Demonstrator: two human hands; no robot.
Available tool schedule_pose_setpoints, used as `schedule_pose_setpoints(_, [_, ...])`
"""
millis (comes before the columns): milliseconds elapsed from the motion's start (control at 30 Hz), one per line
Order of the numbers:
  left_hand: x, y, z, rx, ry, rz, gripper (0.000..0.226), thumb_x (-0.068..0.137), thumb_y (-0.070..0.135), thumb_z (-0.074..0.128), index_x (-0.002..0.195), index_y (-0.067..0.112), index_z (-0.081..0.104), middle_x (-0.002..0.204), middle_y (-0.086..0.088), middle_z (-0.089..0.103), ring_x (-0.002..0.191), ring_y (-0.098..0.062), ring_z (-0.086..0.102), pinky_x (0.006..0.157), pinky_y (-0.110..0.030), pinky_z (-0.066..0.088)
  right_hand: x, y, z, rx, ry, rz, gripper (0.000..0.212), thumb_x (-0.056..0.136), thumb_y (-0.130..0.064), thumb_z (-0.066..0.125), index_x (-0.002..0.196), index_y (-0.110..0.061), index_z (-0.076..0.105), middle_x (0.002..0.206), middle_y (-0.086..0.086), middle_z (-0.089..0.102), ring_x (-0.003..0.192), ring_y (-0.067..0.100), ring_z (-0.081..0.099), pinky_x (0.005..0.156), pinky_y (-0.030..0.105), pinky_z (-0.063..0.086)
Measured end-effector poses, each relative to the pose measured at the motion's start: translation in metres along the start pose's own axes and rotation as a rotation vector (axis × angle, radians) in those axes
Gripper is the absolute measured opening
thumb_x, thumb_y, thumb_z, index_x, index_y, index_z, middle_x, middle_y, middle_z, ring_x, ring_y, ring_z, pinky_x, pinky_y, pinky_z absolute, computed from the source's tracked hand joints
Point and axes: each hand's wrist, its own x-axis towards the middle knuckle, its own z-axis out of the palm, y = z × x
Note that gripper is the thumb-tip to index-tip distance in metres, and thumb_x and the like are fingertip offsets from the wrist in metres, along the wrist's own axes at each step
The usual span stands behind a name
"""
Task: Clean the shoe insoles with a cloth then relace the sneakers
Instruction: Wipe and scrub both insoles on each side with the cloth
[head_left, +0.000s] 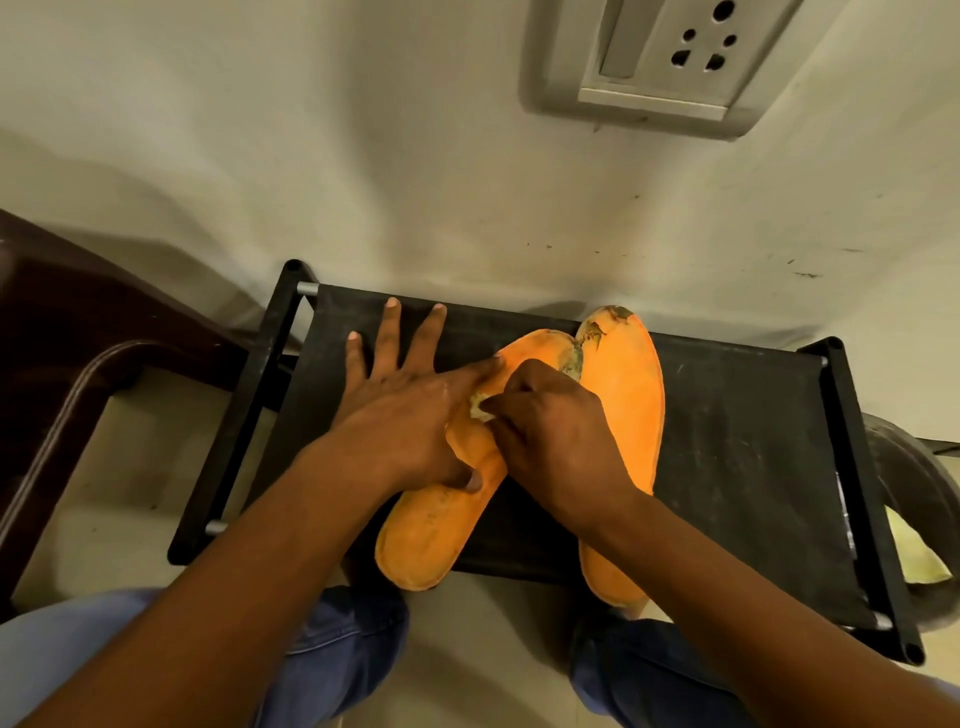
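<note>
— Knees in blue jeans (332, 639) closest to us, then both forearms reaching out over that black rack (737, 431). See what the hands are at?

— Left hand (410, 410) lies flat with fingers spread, thumb and forefinger pressing the near insole (431, 530) down. Right hand (550, 431) is curled tight round a small pale wad, which I'd take for the cloth (479, 407), rubbing mid-sole.

— And the other one?

— Second insole (623, 395) lies just beside it on the rack, toes touching or overlapping, its heel hanging off the near edge. Both toes look dirty and worn.

— They'd be easy to shove about, I reckon.

— Light, thin foam, bendy, I'd guess. It would slide or buckle under the rubbing, so pinning it flat near the wiped patch seems right. To lift one, I'd pinch the edge at the heel, away from that crumbling toe.

— No sneakers or laces anywhere I can see.
</note>
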Motion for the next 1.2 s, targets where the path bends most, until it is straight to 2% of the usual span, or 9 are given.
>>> schedule_pose_setpoints(100, [0.0, 0.002, 0.0, 0.001, -0.01, -0.001, 0.119, 0.064, 0.073, 0.077, 0.151, 0.061, -0.002, 0.161, 0.002, -0.036, 0.142, -0.04, -0.041, 0.117, -0.07, -0.009, 0.004, 0.003, -0.001, -0.039, -0.004, -0.001, 0.018, 0.091, -0.015, 0.07, 0.106, -0.016, 0.079, 0.098, 0.004, 0.068, 0.088, 0.02, 0.062, 0.072, 0.036, 0.056])
schedule_pose_setpoints(233, [0.001, 0.002, 0.0, -0.016, -0.011, -0.002, 0.121, 0.062, 0.069, 0.081, 0.151, 0.061, -0.001, 0.161, 0.003, -0.034, 0.143, -0.039, -0.041, 0.117, -0.071, -0.006, 0.019, 0.017, -0.012, -0.07, 0.066, 0.17, 0.02, 0.096, -0.02, 0.065, 0.112, -0.017, 0.076, 0.11, 0.007, 0.068, 0.099, 0.022, 0.062, 0.082, 0.023, 0.042])
schedule_pose_setpoints(367, [0.001, 0.003, 0.0, -0.014, -0.011, -0.019, 0.125, 0.061, 0.067, 0.084, 0.151, 0.059, -0.002, 0.161, 0.002, -0.034, 0.143, -0.04, -0.04, 0.117, -0.072, -0.004, 0.027, 0.029, -0.021, -0.066, 0.112, 0.265, 0.022, 0.096, -0.023, 0.064, 0.114, -0.019, 0.076, 0.111, 0.005, 0.07, 0.102, 0.019, 0.06, 0.085, 0.021, 0.036])
schedule_pose_setpoints(533, [0.001, 0.005, -0.001, -0.026, 0.001, -0.03, 0.122, 0.06, 0.065, 0.085, 0.151, 0.059, 0.004, 0.161, 0.002, -0.035, 0.142, -0.04, -0.041, 0.116, -0.072, -0.007, 0.018, 0.005, -0.009, 0.029, -0.043, 0.07, 0.02, 0.09, -0.018, 0.068, 0.107, -0.018, 0.078, 0.101, 0.002, 0.071, 0.094, 0.017, 0.061, 0.081, 0.033, 0.052])
schedule_pose_setpoints(633, [0.002, 0.004, 0.0, -0.028, 0.002, -0.035, 0.123, 0.059, 0.065, 0.085, 0.151, 0.059, 0.004, 0.161, 0.002, -0.035, 0.142, -0.041, -0.042, 0.116, -0.072, -0.007, 0.015, -0.006, -0.004, 0.028, -0.073, 0.02, 0.019, 0.086, -0.013, 0.07, 0.102, -0.015, 0.079, 0.099, 0.004, 0.071, 0.092, 0.02, 0.063, 0.075, 0.03, 0.051])
schedule_pose_setpoints(767, [0.003, 0.003, 0.001, -0.02, 0.008, -0.023, 0.123, 0.059, 0.067, 0.084, 0.151, 0.06, 0.002, 0.162, 0.002, -0.034, 0.142, -0.041, -0.041, 0.117, -0.071, -0.009, 0.023, 0.012, -0.011, -0.003, 0.028, 0.169, 0.02, 0.094, -0.022, 0.067, 0.11, -0.019, 0.077, 0.107, 0.002, 0.07, 0.099, 0.017, 0.06, 0.081, 0.021, 0.039])
schedule_pose_setpoints(900, [0.004, 0.002, 0.002, -0.007, -0.007, -0.027, 0.126, 0.06, 0.067, 0.084, 0.151, 0.059, -0.002, 0.161, 0.002, -0.036, 0.141, -0.04, -0.042, 0.117, -0.072, -0.007, 0.03, 0.029, -0.018, -0.019, 0.08, 0.313, 0.023, 0.096, -0.027, 0.066, 0.116, -0.021, 0.076, 0.115, 0.002, 0.069, 0.103, 0.017, 0.061, 0.085, 0.02, 0.038])
schedule_pose_setpoints(1067, [0.003, 0.003, 0.001, -0.029, -0.011, -0.032, 0.123, 0.06, 0.065, 0.085, 0.15, 0.059, 0.002, 0.161, 0.002, -0.036, 0.141, -0.04, -0.042, 0.117, -0.072, -0.006, 0.019, 0.006, -0.007, 0.027, -0.023, 0.1, 0.02, 0.091, -0.019, 0.068, 0.109, -0.018, 0.078, 0.102, 0.002, 0.07, 0.094, 0.017, 0.06, 0.08, 0.029, 0.049])
schedule_pose_setpoints(1200, [0.003, 0.004, 0.001, -0.046, -0.004, -0.031, 0.123, 0.059, 0.064, 0.086, 0.151, 0.06, 0.004, 0.161, 0.002, -0.035, 0.142, -0.04, -0.042, 0.117, -0.071, -0.007, 0.019, 0.003, -0.002, -0.023, -0.025, 0.102, 0.022, 0.095, -0.022, 0.064, 0.113, -0.019, 0.076, 0.107, 0.004, 0.069, 0.098, 0.018, 0.06, 0.079, 0.021, 0.039])
